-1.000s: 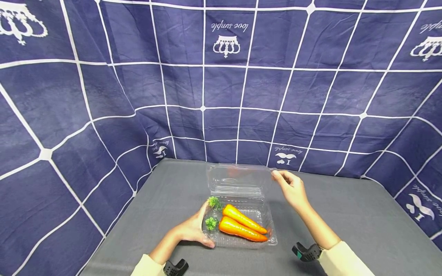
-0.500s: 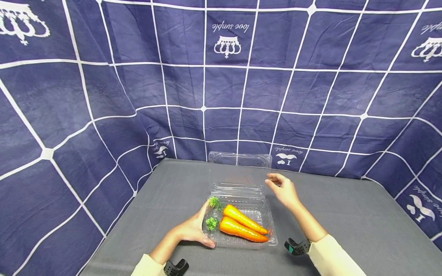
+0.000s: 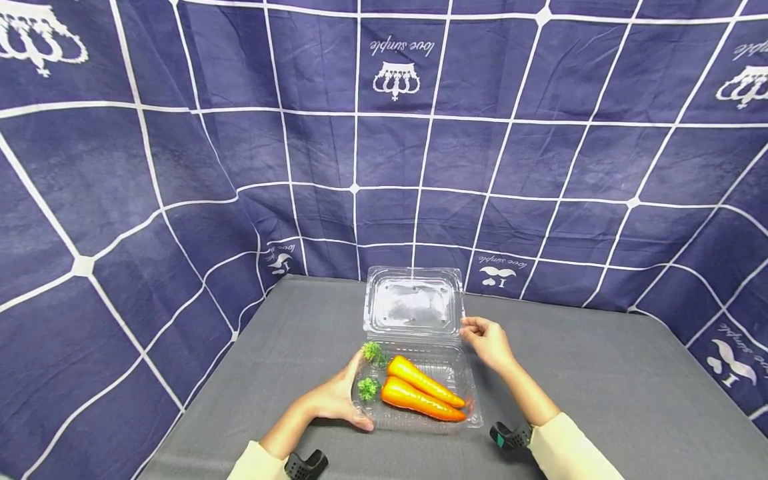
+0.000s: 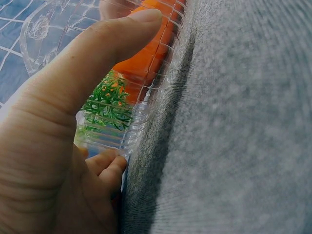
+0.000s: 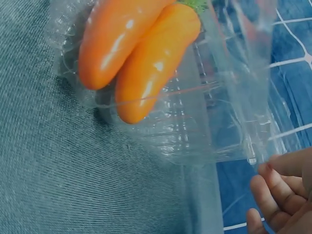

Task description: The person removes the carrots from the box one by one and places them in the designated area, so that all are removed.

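Observation:
A clear plastic clamshell container (image 3: 414, 424) sits on the grey cloth, its lid (image 3: 414, 303) raised at the back. Inside lie two orange carrots (image 3: 423, 399), with green leafy tops (image 3: 367, 388) at the left end. My left hand (image 3: 336, 398) holds the container's left end, thumb along the front wall and fingers at the back corner; the left wrist view shows the thumb (image 4: 112, 44) across the ridged wall. At the lid's right edge, low near the hinge, is my right hand (image 3: 491, 343). Its thumb and index finger (image 5: 292, 165) pinch that edge in the right wrist view.
Grey cloth (image 3: 600, 387) covers the table around the container. A blue curtain (image 3: 456, 160) with white grid lines hangs behind and at both sides, close behind the lid. Black bands (image 3: 306, 465) are on both wrists.
The lid has swung up and further back. My right hand let go of its upper right corner, moved left and down, and now pinches the lower right edge. My left hand stays put.

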A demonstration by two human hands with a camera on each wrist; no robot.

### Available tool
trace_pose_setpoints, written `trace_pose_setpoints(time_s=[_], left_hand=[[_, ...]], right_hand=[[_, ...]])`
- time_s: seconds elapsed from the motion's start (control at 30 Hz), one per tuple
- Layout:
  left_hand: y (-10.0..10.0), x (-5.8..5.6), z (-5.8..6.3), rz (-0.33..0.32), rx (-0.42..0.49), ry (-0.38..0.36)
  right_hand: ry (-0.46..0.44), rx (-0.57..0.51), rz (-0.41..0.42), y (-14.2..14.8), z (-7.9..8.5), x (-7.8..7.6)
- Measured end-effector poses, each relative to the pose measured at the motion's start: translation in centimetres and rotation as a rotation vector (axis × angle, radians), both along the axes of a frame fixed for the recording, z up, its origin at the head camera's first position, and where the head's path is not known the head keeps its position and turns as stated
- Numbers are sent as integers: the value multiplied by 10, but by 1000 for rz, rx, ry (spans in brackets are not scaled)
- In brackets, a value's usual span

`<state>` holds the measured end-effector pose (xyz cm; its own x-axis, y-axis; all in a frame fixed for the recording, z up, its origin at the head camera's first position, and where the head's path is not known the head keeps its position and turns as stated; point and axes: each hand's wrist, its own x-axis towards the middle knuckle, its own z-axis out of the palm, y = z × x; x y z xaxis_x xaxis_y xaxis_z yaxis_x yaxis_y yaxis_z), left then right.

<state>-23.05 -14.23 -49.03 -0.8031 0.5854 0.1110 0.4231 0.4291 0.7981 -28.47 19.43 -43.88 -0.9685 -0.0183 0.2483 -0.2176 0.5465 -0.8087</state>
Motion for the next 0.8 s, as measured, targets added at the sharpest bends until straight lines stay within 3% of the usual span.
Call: trace_pose_setpoints(time_s=[0.3,0.8], left_hand=[[-1,-1,-3,24,-41,-7],[-1,-1,-2,18,-22,-53]], right_hand=[[-59,17,-8,-3,-4,-1],[-88,-2,-28,-2,-13,-2]])
